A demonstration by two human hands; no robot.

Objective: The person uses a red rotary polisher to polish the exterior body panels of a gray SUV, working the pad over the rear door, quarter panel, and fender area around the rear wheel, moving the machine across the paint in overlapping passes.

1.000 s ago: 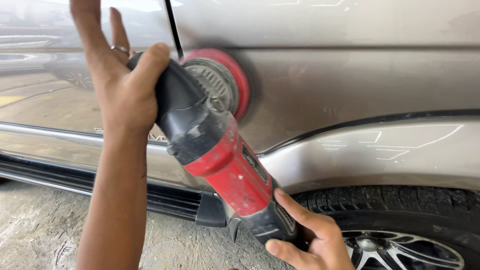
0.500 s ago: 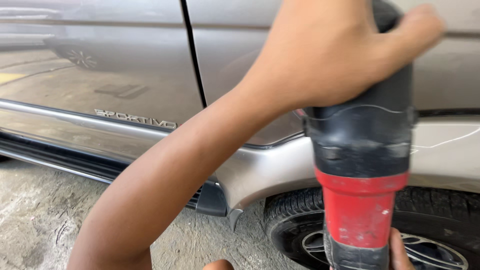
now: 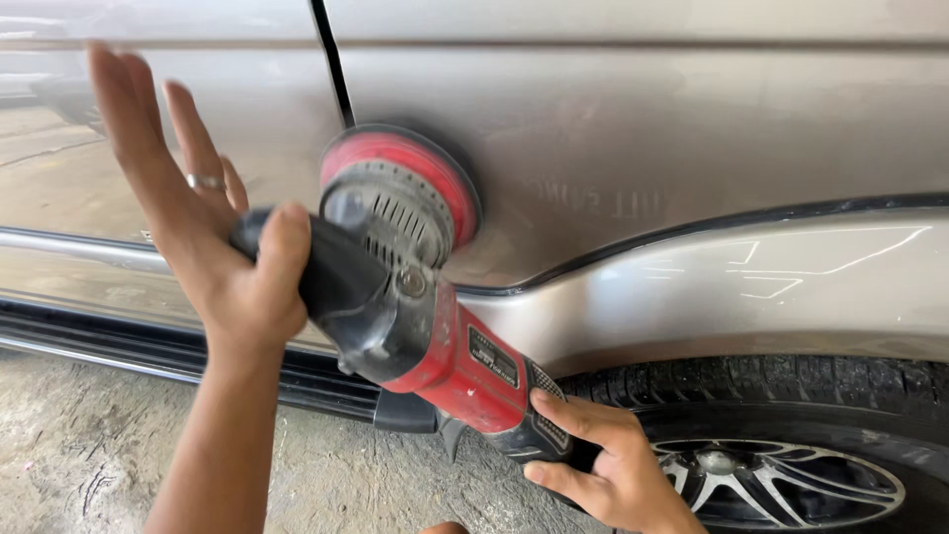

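My left hand [image 3: 222, 262] pressed the polisher's [image 3: 415, 316] black head with fingers splayed open, my right hand [image 3: 603, 470] gripped its rear handle, its long axis slanting up-left to the pad [image 3: 405, 188] on the car's silver panel [image 3: 633, 138].

Rough grey concrete floor [image 3: 89, 445] carries the car's black tyre [image 3: 791, 381] directly.

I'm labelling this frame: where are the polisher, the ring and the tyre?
polisher [image 3: 435, 346], head view, red body.
ring [image 3: 206, 182], head view, band on the finger.
tyre [image 3: 791, 381], head view, tread.
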